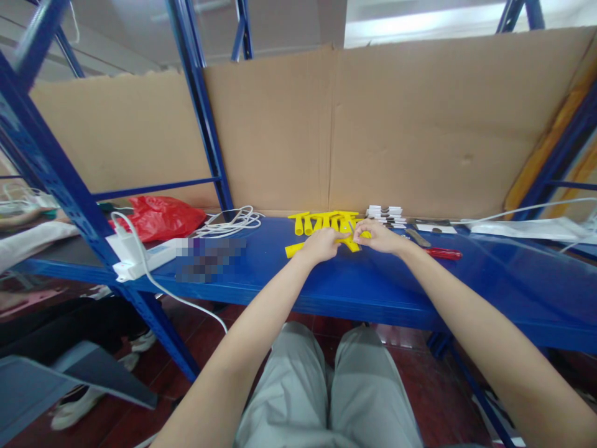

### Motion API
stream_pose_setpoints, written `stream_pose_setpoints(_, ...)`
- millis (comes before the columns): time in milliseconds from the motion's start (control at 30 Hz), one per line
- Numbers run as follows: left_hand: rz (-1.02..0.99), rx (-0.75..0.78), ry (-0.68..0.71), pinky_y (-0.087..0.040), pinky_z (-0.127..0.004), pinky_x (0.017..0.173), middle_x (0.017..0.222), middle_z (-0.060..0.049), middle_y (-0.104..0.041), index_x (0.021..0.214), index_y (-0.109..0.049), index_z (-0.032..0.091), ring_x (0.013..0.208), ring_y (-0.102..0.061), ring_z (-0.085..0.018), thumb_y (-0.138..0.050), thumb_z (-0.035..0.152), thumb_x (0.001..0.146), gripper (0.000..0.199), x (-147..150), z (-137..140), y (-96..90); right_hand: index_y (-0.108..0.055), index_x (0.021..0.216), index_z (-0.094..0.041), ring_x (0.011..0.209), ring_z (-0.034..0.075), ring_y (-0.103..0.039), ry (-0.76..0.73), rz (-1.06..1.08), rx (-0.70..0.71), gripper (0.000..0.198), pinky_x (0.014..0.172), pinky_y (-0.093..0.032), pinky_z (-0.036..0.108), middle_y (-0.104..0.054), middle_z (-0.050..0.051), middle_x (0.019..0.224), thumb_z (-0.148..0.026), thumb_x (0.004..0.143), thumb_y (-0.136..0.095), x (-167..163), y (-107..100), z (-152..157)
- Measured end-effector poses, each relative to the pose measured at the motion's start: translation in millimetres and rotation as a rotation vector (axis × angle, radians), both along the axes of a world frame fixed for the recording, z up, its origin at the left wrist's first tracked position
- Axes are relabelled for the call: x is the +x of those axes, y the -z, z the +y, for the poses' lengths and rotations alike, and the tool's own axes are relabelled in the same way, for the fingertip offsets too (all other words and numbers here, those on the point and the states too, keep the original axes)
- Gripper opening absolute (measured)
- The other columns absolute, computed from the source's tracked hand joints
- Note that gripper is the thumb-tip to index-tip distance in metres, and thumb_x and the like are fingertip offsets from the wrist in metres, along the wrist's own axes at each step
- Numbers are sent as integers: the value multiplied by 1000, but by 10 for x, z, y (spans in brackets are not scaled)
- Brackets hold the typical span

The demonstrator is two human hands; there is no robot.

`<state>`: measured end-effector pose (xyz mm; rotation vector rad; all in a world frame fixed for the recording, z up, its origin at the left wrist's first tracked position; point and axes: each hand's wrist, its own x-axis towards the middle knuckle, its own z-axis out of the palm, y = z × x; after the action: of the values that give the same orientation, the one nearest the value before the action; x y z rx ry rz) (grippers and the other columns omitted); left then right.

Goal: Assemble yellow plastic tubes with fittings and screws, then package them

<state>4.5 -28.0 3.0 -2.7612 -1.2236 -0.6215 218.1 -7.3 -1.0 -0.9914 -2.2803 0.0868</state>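
Note:
My left hand [321,244] is closed around a yellow T-shaped plastic tool [293,250]. Its round handle sticks out to the left of the hand and its wider head [353,246] shows on the right. At that head, my right hand [377,236] has thumb and forefinger pinched together; whatever lies between them is too small to make out. Just behind both hands, several more yellow T-shaped tools [308,225] lie in a row on the blue table [270,274].
Small white-and-black pieces [387,216] lie stacked right of the row, near a red-handled tool [443,253]. To the left are a white power strip [158,254], a coiled white cable [237,219] and a red plastic bag [163,218]. Cardboard [280,130] stands behind. Another person's arm [37,242] shows at far left.

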Motion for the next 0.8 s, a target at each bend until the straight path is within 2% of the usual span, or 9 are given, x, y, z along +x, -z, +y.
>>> stream_pose_setpoints(167,8,-5,-1,-47,-46,101,124,-9,-69,132,-63,28,116,-63,-27,-53,13,90,46,14,-29,0,-65,68,-22,82,20,-57,37,-45,61,13,86,-44,39,-65,5,79,-24,79,-59,-34,62,51)
stream_pose_setpoints(367,14,3,2,-47,-45,101,123,-9,-70,131,-63,28,116,-63,-26,-52,12,89,46,17,-37,1,-67,69,-21,87,21,-57,75,-78,21,13,90,-43,39,-66,5,83,-24,79,-58,-49,56,15)
stream_pose_setpoints(667,49,31,-8,-47,-45,99,122,-9,-70,132,-63,29,113,-63,-26,-50,10,89,49,5,-55,-16,-67,73,-22,87,21,-56,41,-84,31,10,91,-43,40,-63,4,81,-24,80,-60,-51,27,-37)
stream_pose_setpoints(800,73,40,-16,-48,-44,98,119,-9,-70,134,-62,29,112,-63,-26,-49,11,90,49,3,-80,-42,-65,76,-22,95,23,-55,98,-95,25,3,94,-41,43,-61,5,85,-22,79,-63,-57,34,-47)
